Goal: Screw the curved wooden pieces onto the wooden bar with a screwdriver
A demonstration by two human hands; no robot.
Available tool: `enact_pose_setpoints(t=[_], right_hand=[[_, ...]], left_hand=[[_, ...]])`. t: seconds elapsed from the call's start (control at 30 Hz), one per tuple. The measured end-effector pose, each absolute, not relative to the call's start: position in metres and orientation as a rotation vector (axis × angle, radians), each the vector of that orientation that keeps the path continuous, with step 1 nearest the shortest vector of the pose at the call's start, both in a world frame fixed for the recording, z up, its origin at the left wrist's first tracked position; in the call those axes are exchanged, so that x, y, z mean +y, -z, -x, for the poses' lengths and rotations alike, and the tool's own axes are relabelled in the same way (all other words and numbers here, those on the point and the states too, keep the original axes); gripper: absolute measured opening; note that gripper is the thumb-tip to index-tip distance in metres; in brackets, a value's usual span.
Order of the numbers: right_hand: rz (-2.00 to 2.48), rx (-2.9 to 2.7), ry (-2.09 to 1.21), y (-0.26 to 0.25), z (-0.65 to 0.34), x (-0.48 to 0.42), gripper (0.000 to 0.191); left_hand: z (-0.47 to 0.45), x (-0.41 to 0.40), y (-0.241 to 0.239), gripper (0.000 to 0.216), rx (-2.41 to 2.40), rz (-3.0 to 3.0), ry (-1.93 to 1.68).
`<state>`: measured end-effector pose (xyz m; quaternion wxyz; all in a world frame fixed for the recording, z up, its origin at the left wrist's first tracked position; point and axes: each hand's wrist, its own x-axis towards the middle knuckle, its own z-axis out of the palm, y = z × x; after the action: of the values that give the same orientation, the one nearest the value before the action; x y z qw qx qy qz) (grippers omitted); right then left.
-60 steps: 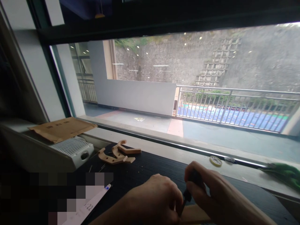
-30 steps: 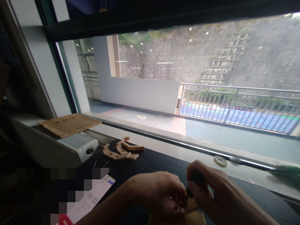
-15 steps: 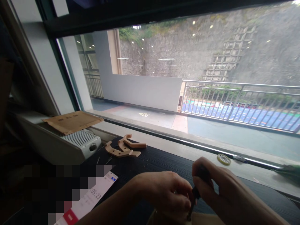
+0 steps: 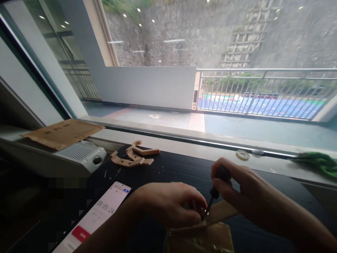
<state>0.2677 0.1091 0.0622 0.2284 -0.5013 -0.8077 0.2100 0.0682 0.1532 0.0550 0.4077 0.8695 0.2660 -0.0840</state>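
My right hand (image 4: 234, 184) is wrapped round the black handle of a screwdriver (image 4: 222, 173), whose shaft slants down to the left. Its tip meets the near end of a pale wooden piece (image 4: 222, 212). At that same end my left hand (image 4: 176, 203) is closed, with thumb and fingers curled against the wood close to the tip. What lies right under those fingertips is partly hidden. Below the wood is a shiny, yellow-brown, see-through wrapped thing (image 4: 202, 239), cut off by the bottom edge.
Several curved wooden parts (image 4: 134, 156) with holes lie on the dark table (image 4: 181, 170), near small loose metal bits. A phone (image 4: 97, 214) showing a timer is left of my forearm. On the sill are a tape roll (image 4: 242, 155) and green cloth (image 4: 319, 162). A cardboard piece (image 4: 64, 133) tops a white unit.
The view has tilted down and shifted, bringing more of the wooden piece and the yellow-brown thing into sight. My right hand still grips the screwdriver. The phone timer has advanced by one second.
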Motion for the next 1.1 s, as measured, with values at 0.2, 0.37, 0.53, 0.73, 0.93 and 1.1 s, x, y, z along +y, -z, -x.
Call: enact_pose_setpoints(t=[0.2, 0.37, 0.53, 0.73, 0.93, 1.1], right_hand=[[1.404, -2.234, -0.579, -0.0606, -0.2677, 0.1087, 0.003], [1.412, -2.251, -0.589, -0.0613, -0.2699, 0.1077, 0.003], [1.430, -2.239, -0.610, -0.0633, -0.2704, 0.1088, 0.005], [1.371, -2.250, -0.560, -0.0644, -0.2689, 0.1105, 0.005], [1.375, -2.288, -0.556, -0.0636, -0.2712, 0.1058, 0.004], [1.386, -2.307, -0.588, -0.0644, -0.2707, 0.1032, 0.005]], left_hand=[[-0.0654, 0.1580, -0.0517, 0.020, 0.571, -2.267, 0.193], [-0.0643, 0.1564, -0.0514, 0.017, 0.537, -2.311, 0.179], [-0.0636, 0.1565, -0.0528, 0.026, 0.562, -2.346, 0.240], [-0.0631, 0.1561, -0.0539, 0.029, 0.576, -2.358, 0.247], [-0.0619, 0.1558, -0.0535, 0.028, 0.561, -2.349, 0.242], [-0.0621, 0.1561, -0.0530, 0.034, 0.581, -2.360, 0.230]])
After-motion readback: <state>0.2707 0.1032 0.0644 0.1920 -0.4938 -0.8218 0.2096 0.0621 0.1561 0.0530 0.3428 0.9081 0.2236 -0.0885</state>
